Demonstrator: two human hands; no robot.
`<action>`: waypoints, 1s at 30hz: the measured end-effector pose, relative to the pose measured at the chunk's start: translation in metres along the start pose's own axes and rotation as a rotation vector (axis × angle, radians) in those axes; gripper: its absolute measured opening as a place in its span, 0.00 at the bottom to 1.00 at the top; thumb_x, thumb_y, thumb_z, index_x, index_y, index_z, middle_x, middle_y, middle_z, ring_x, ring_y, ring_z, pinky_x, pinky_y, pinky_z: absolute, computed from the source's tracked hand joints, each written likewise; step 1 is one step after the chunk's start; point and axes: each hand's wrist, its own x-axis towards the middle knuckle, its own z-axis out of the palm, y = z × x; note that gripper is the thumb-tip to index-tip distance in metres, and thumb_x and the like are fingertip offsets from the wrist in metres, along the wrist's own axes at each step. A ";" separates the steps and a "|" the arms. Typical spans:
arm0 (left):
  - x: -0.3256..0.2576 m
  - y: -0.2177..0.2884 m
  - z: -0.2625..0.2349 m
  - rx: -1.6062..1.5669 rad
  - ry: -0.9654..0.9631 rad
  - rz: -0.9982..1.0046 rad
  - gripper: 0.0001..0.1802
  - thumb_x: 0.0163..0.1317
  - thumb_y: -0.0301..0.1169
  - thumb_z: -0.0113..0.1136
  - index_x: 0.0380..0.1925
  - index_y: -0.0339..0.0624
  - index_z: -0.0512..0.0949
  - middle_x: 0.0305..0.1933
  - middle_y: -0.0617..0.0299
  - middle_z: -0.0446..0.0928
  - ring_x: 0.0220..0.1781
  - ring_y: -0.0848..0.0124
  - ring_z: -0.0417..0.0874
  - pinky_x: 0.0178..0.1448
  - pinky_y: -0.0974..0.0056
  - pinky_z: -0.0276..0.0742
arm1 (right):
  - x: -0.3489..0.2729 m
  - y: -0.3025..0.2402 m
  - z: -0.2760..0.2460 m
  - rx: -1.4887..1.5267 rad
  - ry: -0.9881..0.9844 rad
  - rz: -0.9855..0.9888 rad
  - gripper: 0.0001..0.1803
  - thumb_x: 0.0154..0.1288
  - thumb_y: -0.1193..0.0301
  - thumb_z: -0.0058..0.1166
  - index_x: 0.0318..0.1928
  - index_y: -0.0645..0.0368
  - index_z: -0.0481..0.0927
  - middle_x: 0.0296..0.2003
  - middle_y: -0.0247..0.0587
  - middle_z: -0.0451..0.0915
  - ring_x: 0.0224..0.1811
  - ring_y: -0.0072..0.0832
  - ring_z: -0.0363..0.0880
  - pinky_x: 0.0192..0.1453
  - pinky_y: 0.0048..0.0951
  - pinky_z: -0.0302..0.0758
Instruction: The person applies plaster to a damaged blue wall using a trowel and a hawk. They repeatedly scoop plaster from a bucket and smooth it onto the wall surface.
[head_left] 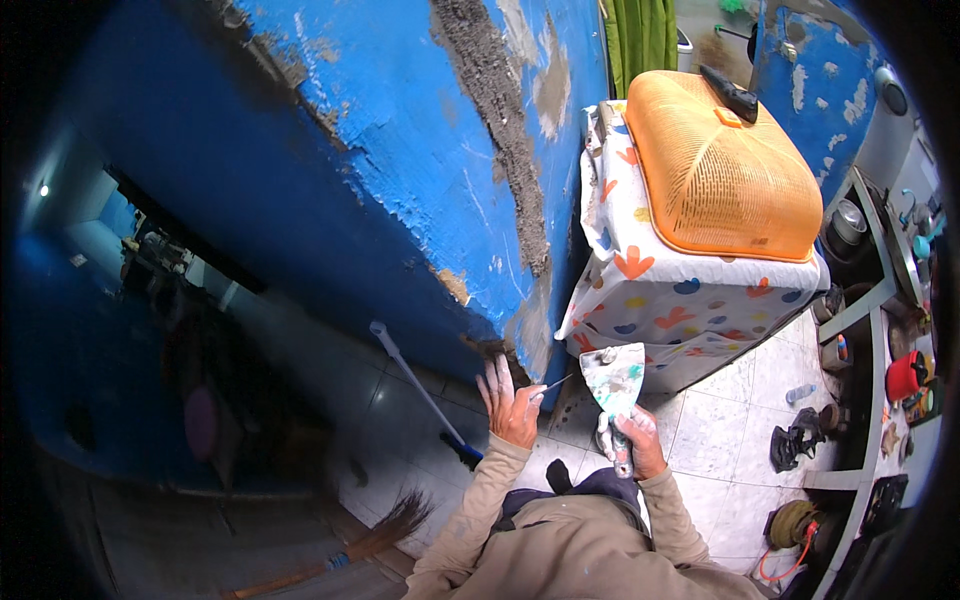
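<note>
From my seat I have the right hand (641, 441) wrapped around the handle (622, 458) of a scraper (613, 386), the fingers clamped on it and the wide blade pointing far. It sits just right of the left hand (512, 408), in front of the body. I judge it light, stiff along the handle and slightly springy toward the blade's edge; the white and green smears could make it slick or gritty, so I'd keep hold low on the handle, clear of the corners.

The left hand has its fingers stretched up to the blue wall (420, 130) at its near, ragged end. A thin dark sliver (560, 382) shows beside its thumb; I cannot tell whether thumb and finger are together on it. The wall's broken edge looks brittle, likely to crumble under a hard push.

Farther right stands a block draped in patterned cloth (690, 310), with an orange mesh cover (735, 180) on top. To the left, a long-handled tool (415, 385) leans; nearer lies a straw broom (400, 522).
</note>
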 end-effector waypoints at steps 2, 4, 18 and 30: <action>0.000 0.000 0.000 -0.008 -0.004 0.007 0.09 0.60 0.26 0.58 0.41 0.41 0.81 0.75 0.32 0.47 0.76 0.34 0.46 0.74 0.32 0.39 | -0.001 0.001 -0.001 -0.007 0.010 -0.005 0.17 0.69 0.63 0.53 0.45 0.66 0.73 0.31 0.39 0.77 0.18 0.21 0.73 0.19 0.20 0.69; -0.002 0.002 -0.003 -0.027 0.011 0.023 0.09 0.62 0.28 0.57 0.40 0.40 0.82 0.75 0.32 0.48 0.76 0.33 0.46 0.74 0.33 0.40 | -0.004 0.001 0.002 -0.027 0.030 -0.020 0.18 0.70 0.61 0.51 0.45 0.66 0.74 0.30 0.39 0.77 0.18 0.21 0.73 0.19 0.20 0.69; -0.077 -0.021 -0.016 -0.176 0.124 -0.165 0.07 0.65 0.26 0.54 0.41 0.39 0.78 0.73 0.43 0.60 0.75 0.40 0.54 0.75 0.46 0.53 | 0.003 -0.016 -0.014 -0.399 0.112 -0.062 0.38 0.74 0.38 0.26 0.37 0.59 0.78 0.21 0.29 0.74 0.18 0.17 0.68 0.22 0.19 0.63; -0.130 -0.034 -0.009 -0.353 0.168 -0.452 0.08 0.64 0.24 0.50 0.42 0.35 0.75 0.65 0.47 0.71 0.73 0.47 0.62 0.73 0.53 0.58 | 0.095 -0.113 0.043 -1.536 -0.519 -0.789 0.18 0.54 0.68 0.68 0.42 0.59 0.75 0.32 0.44 0.75 0.34 0.42 0.75 0.39 0.40 0.69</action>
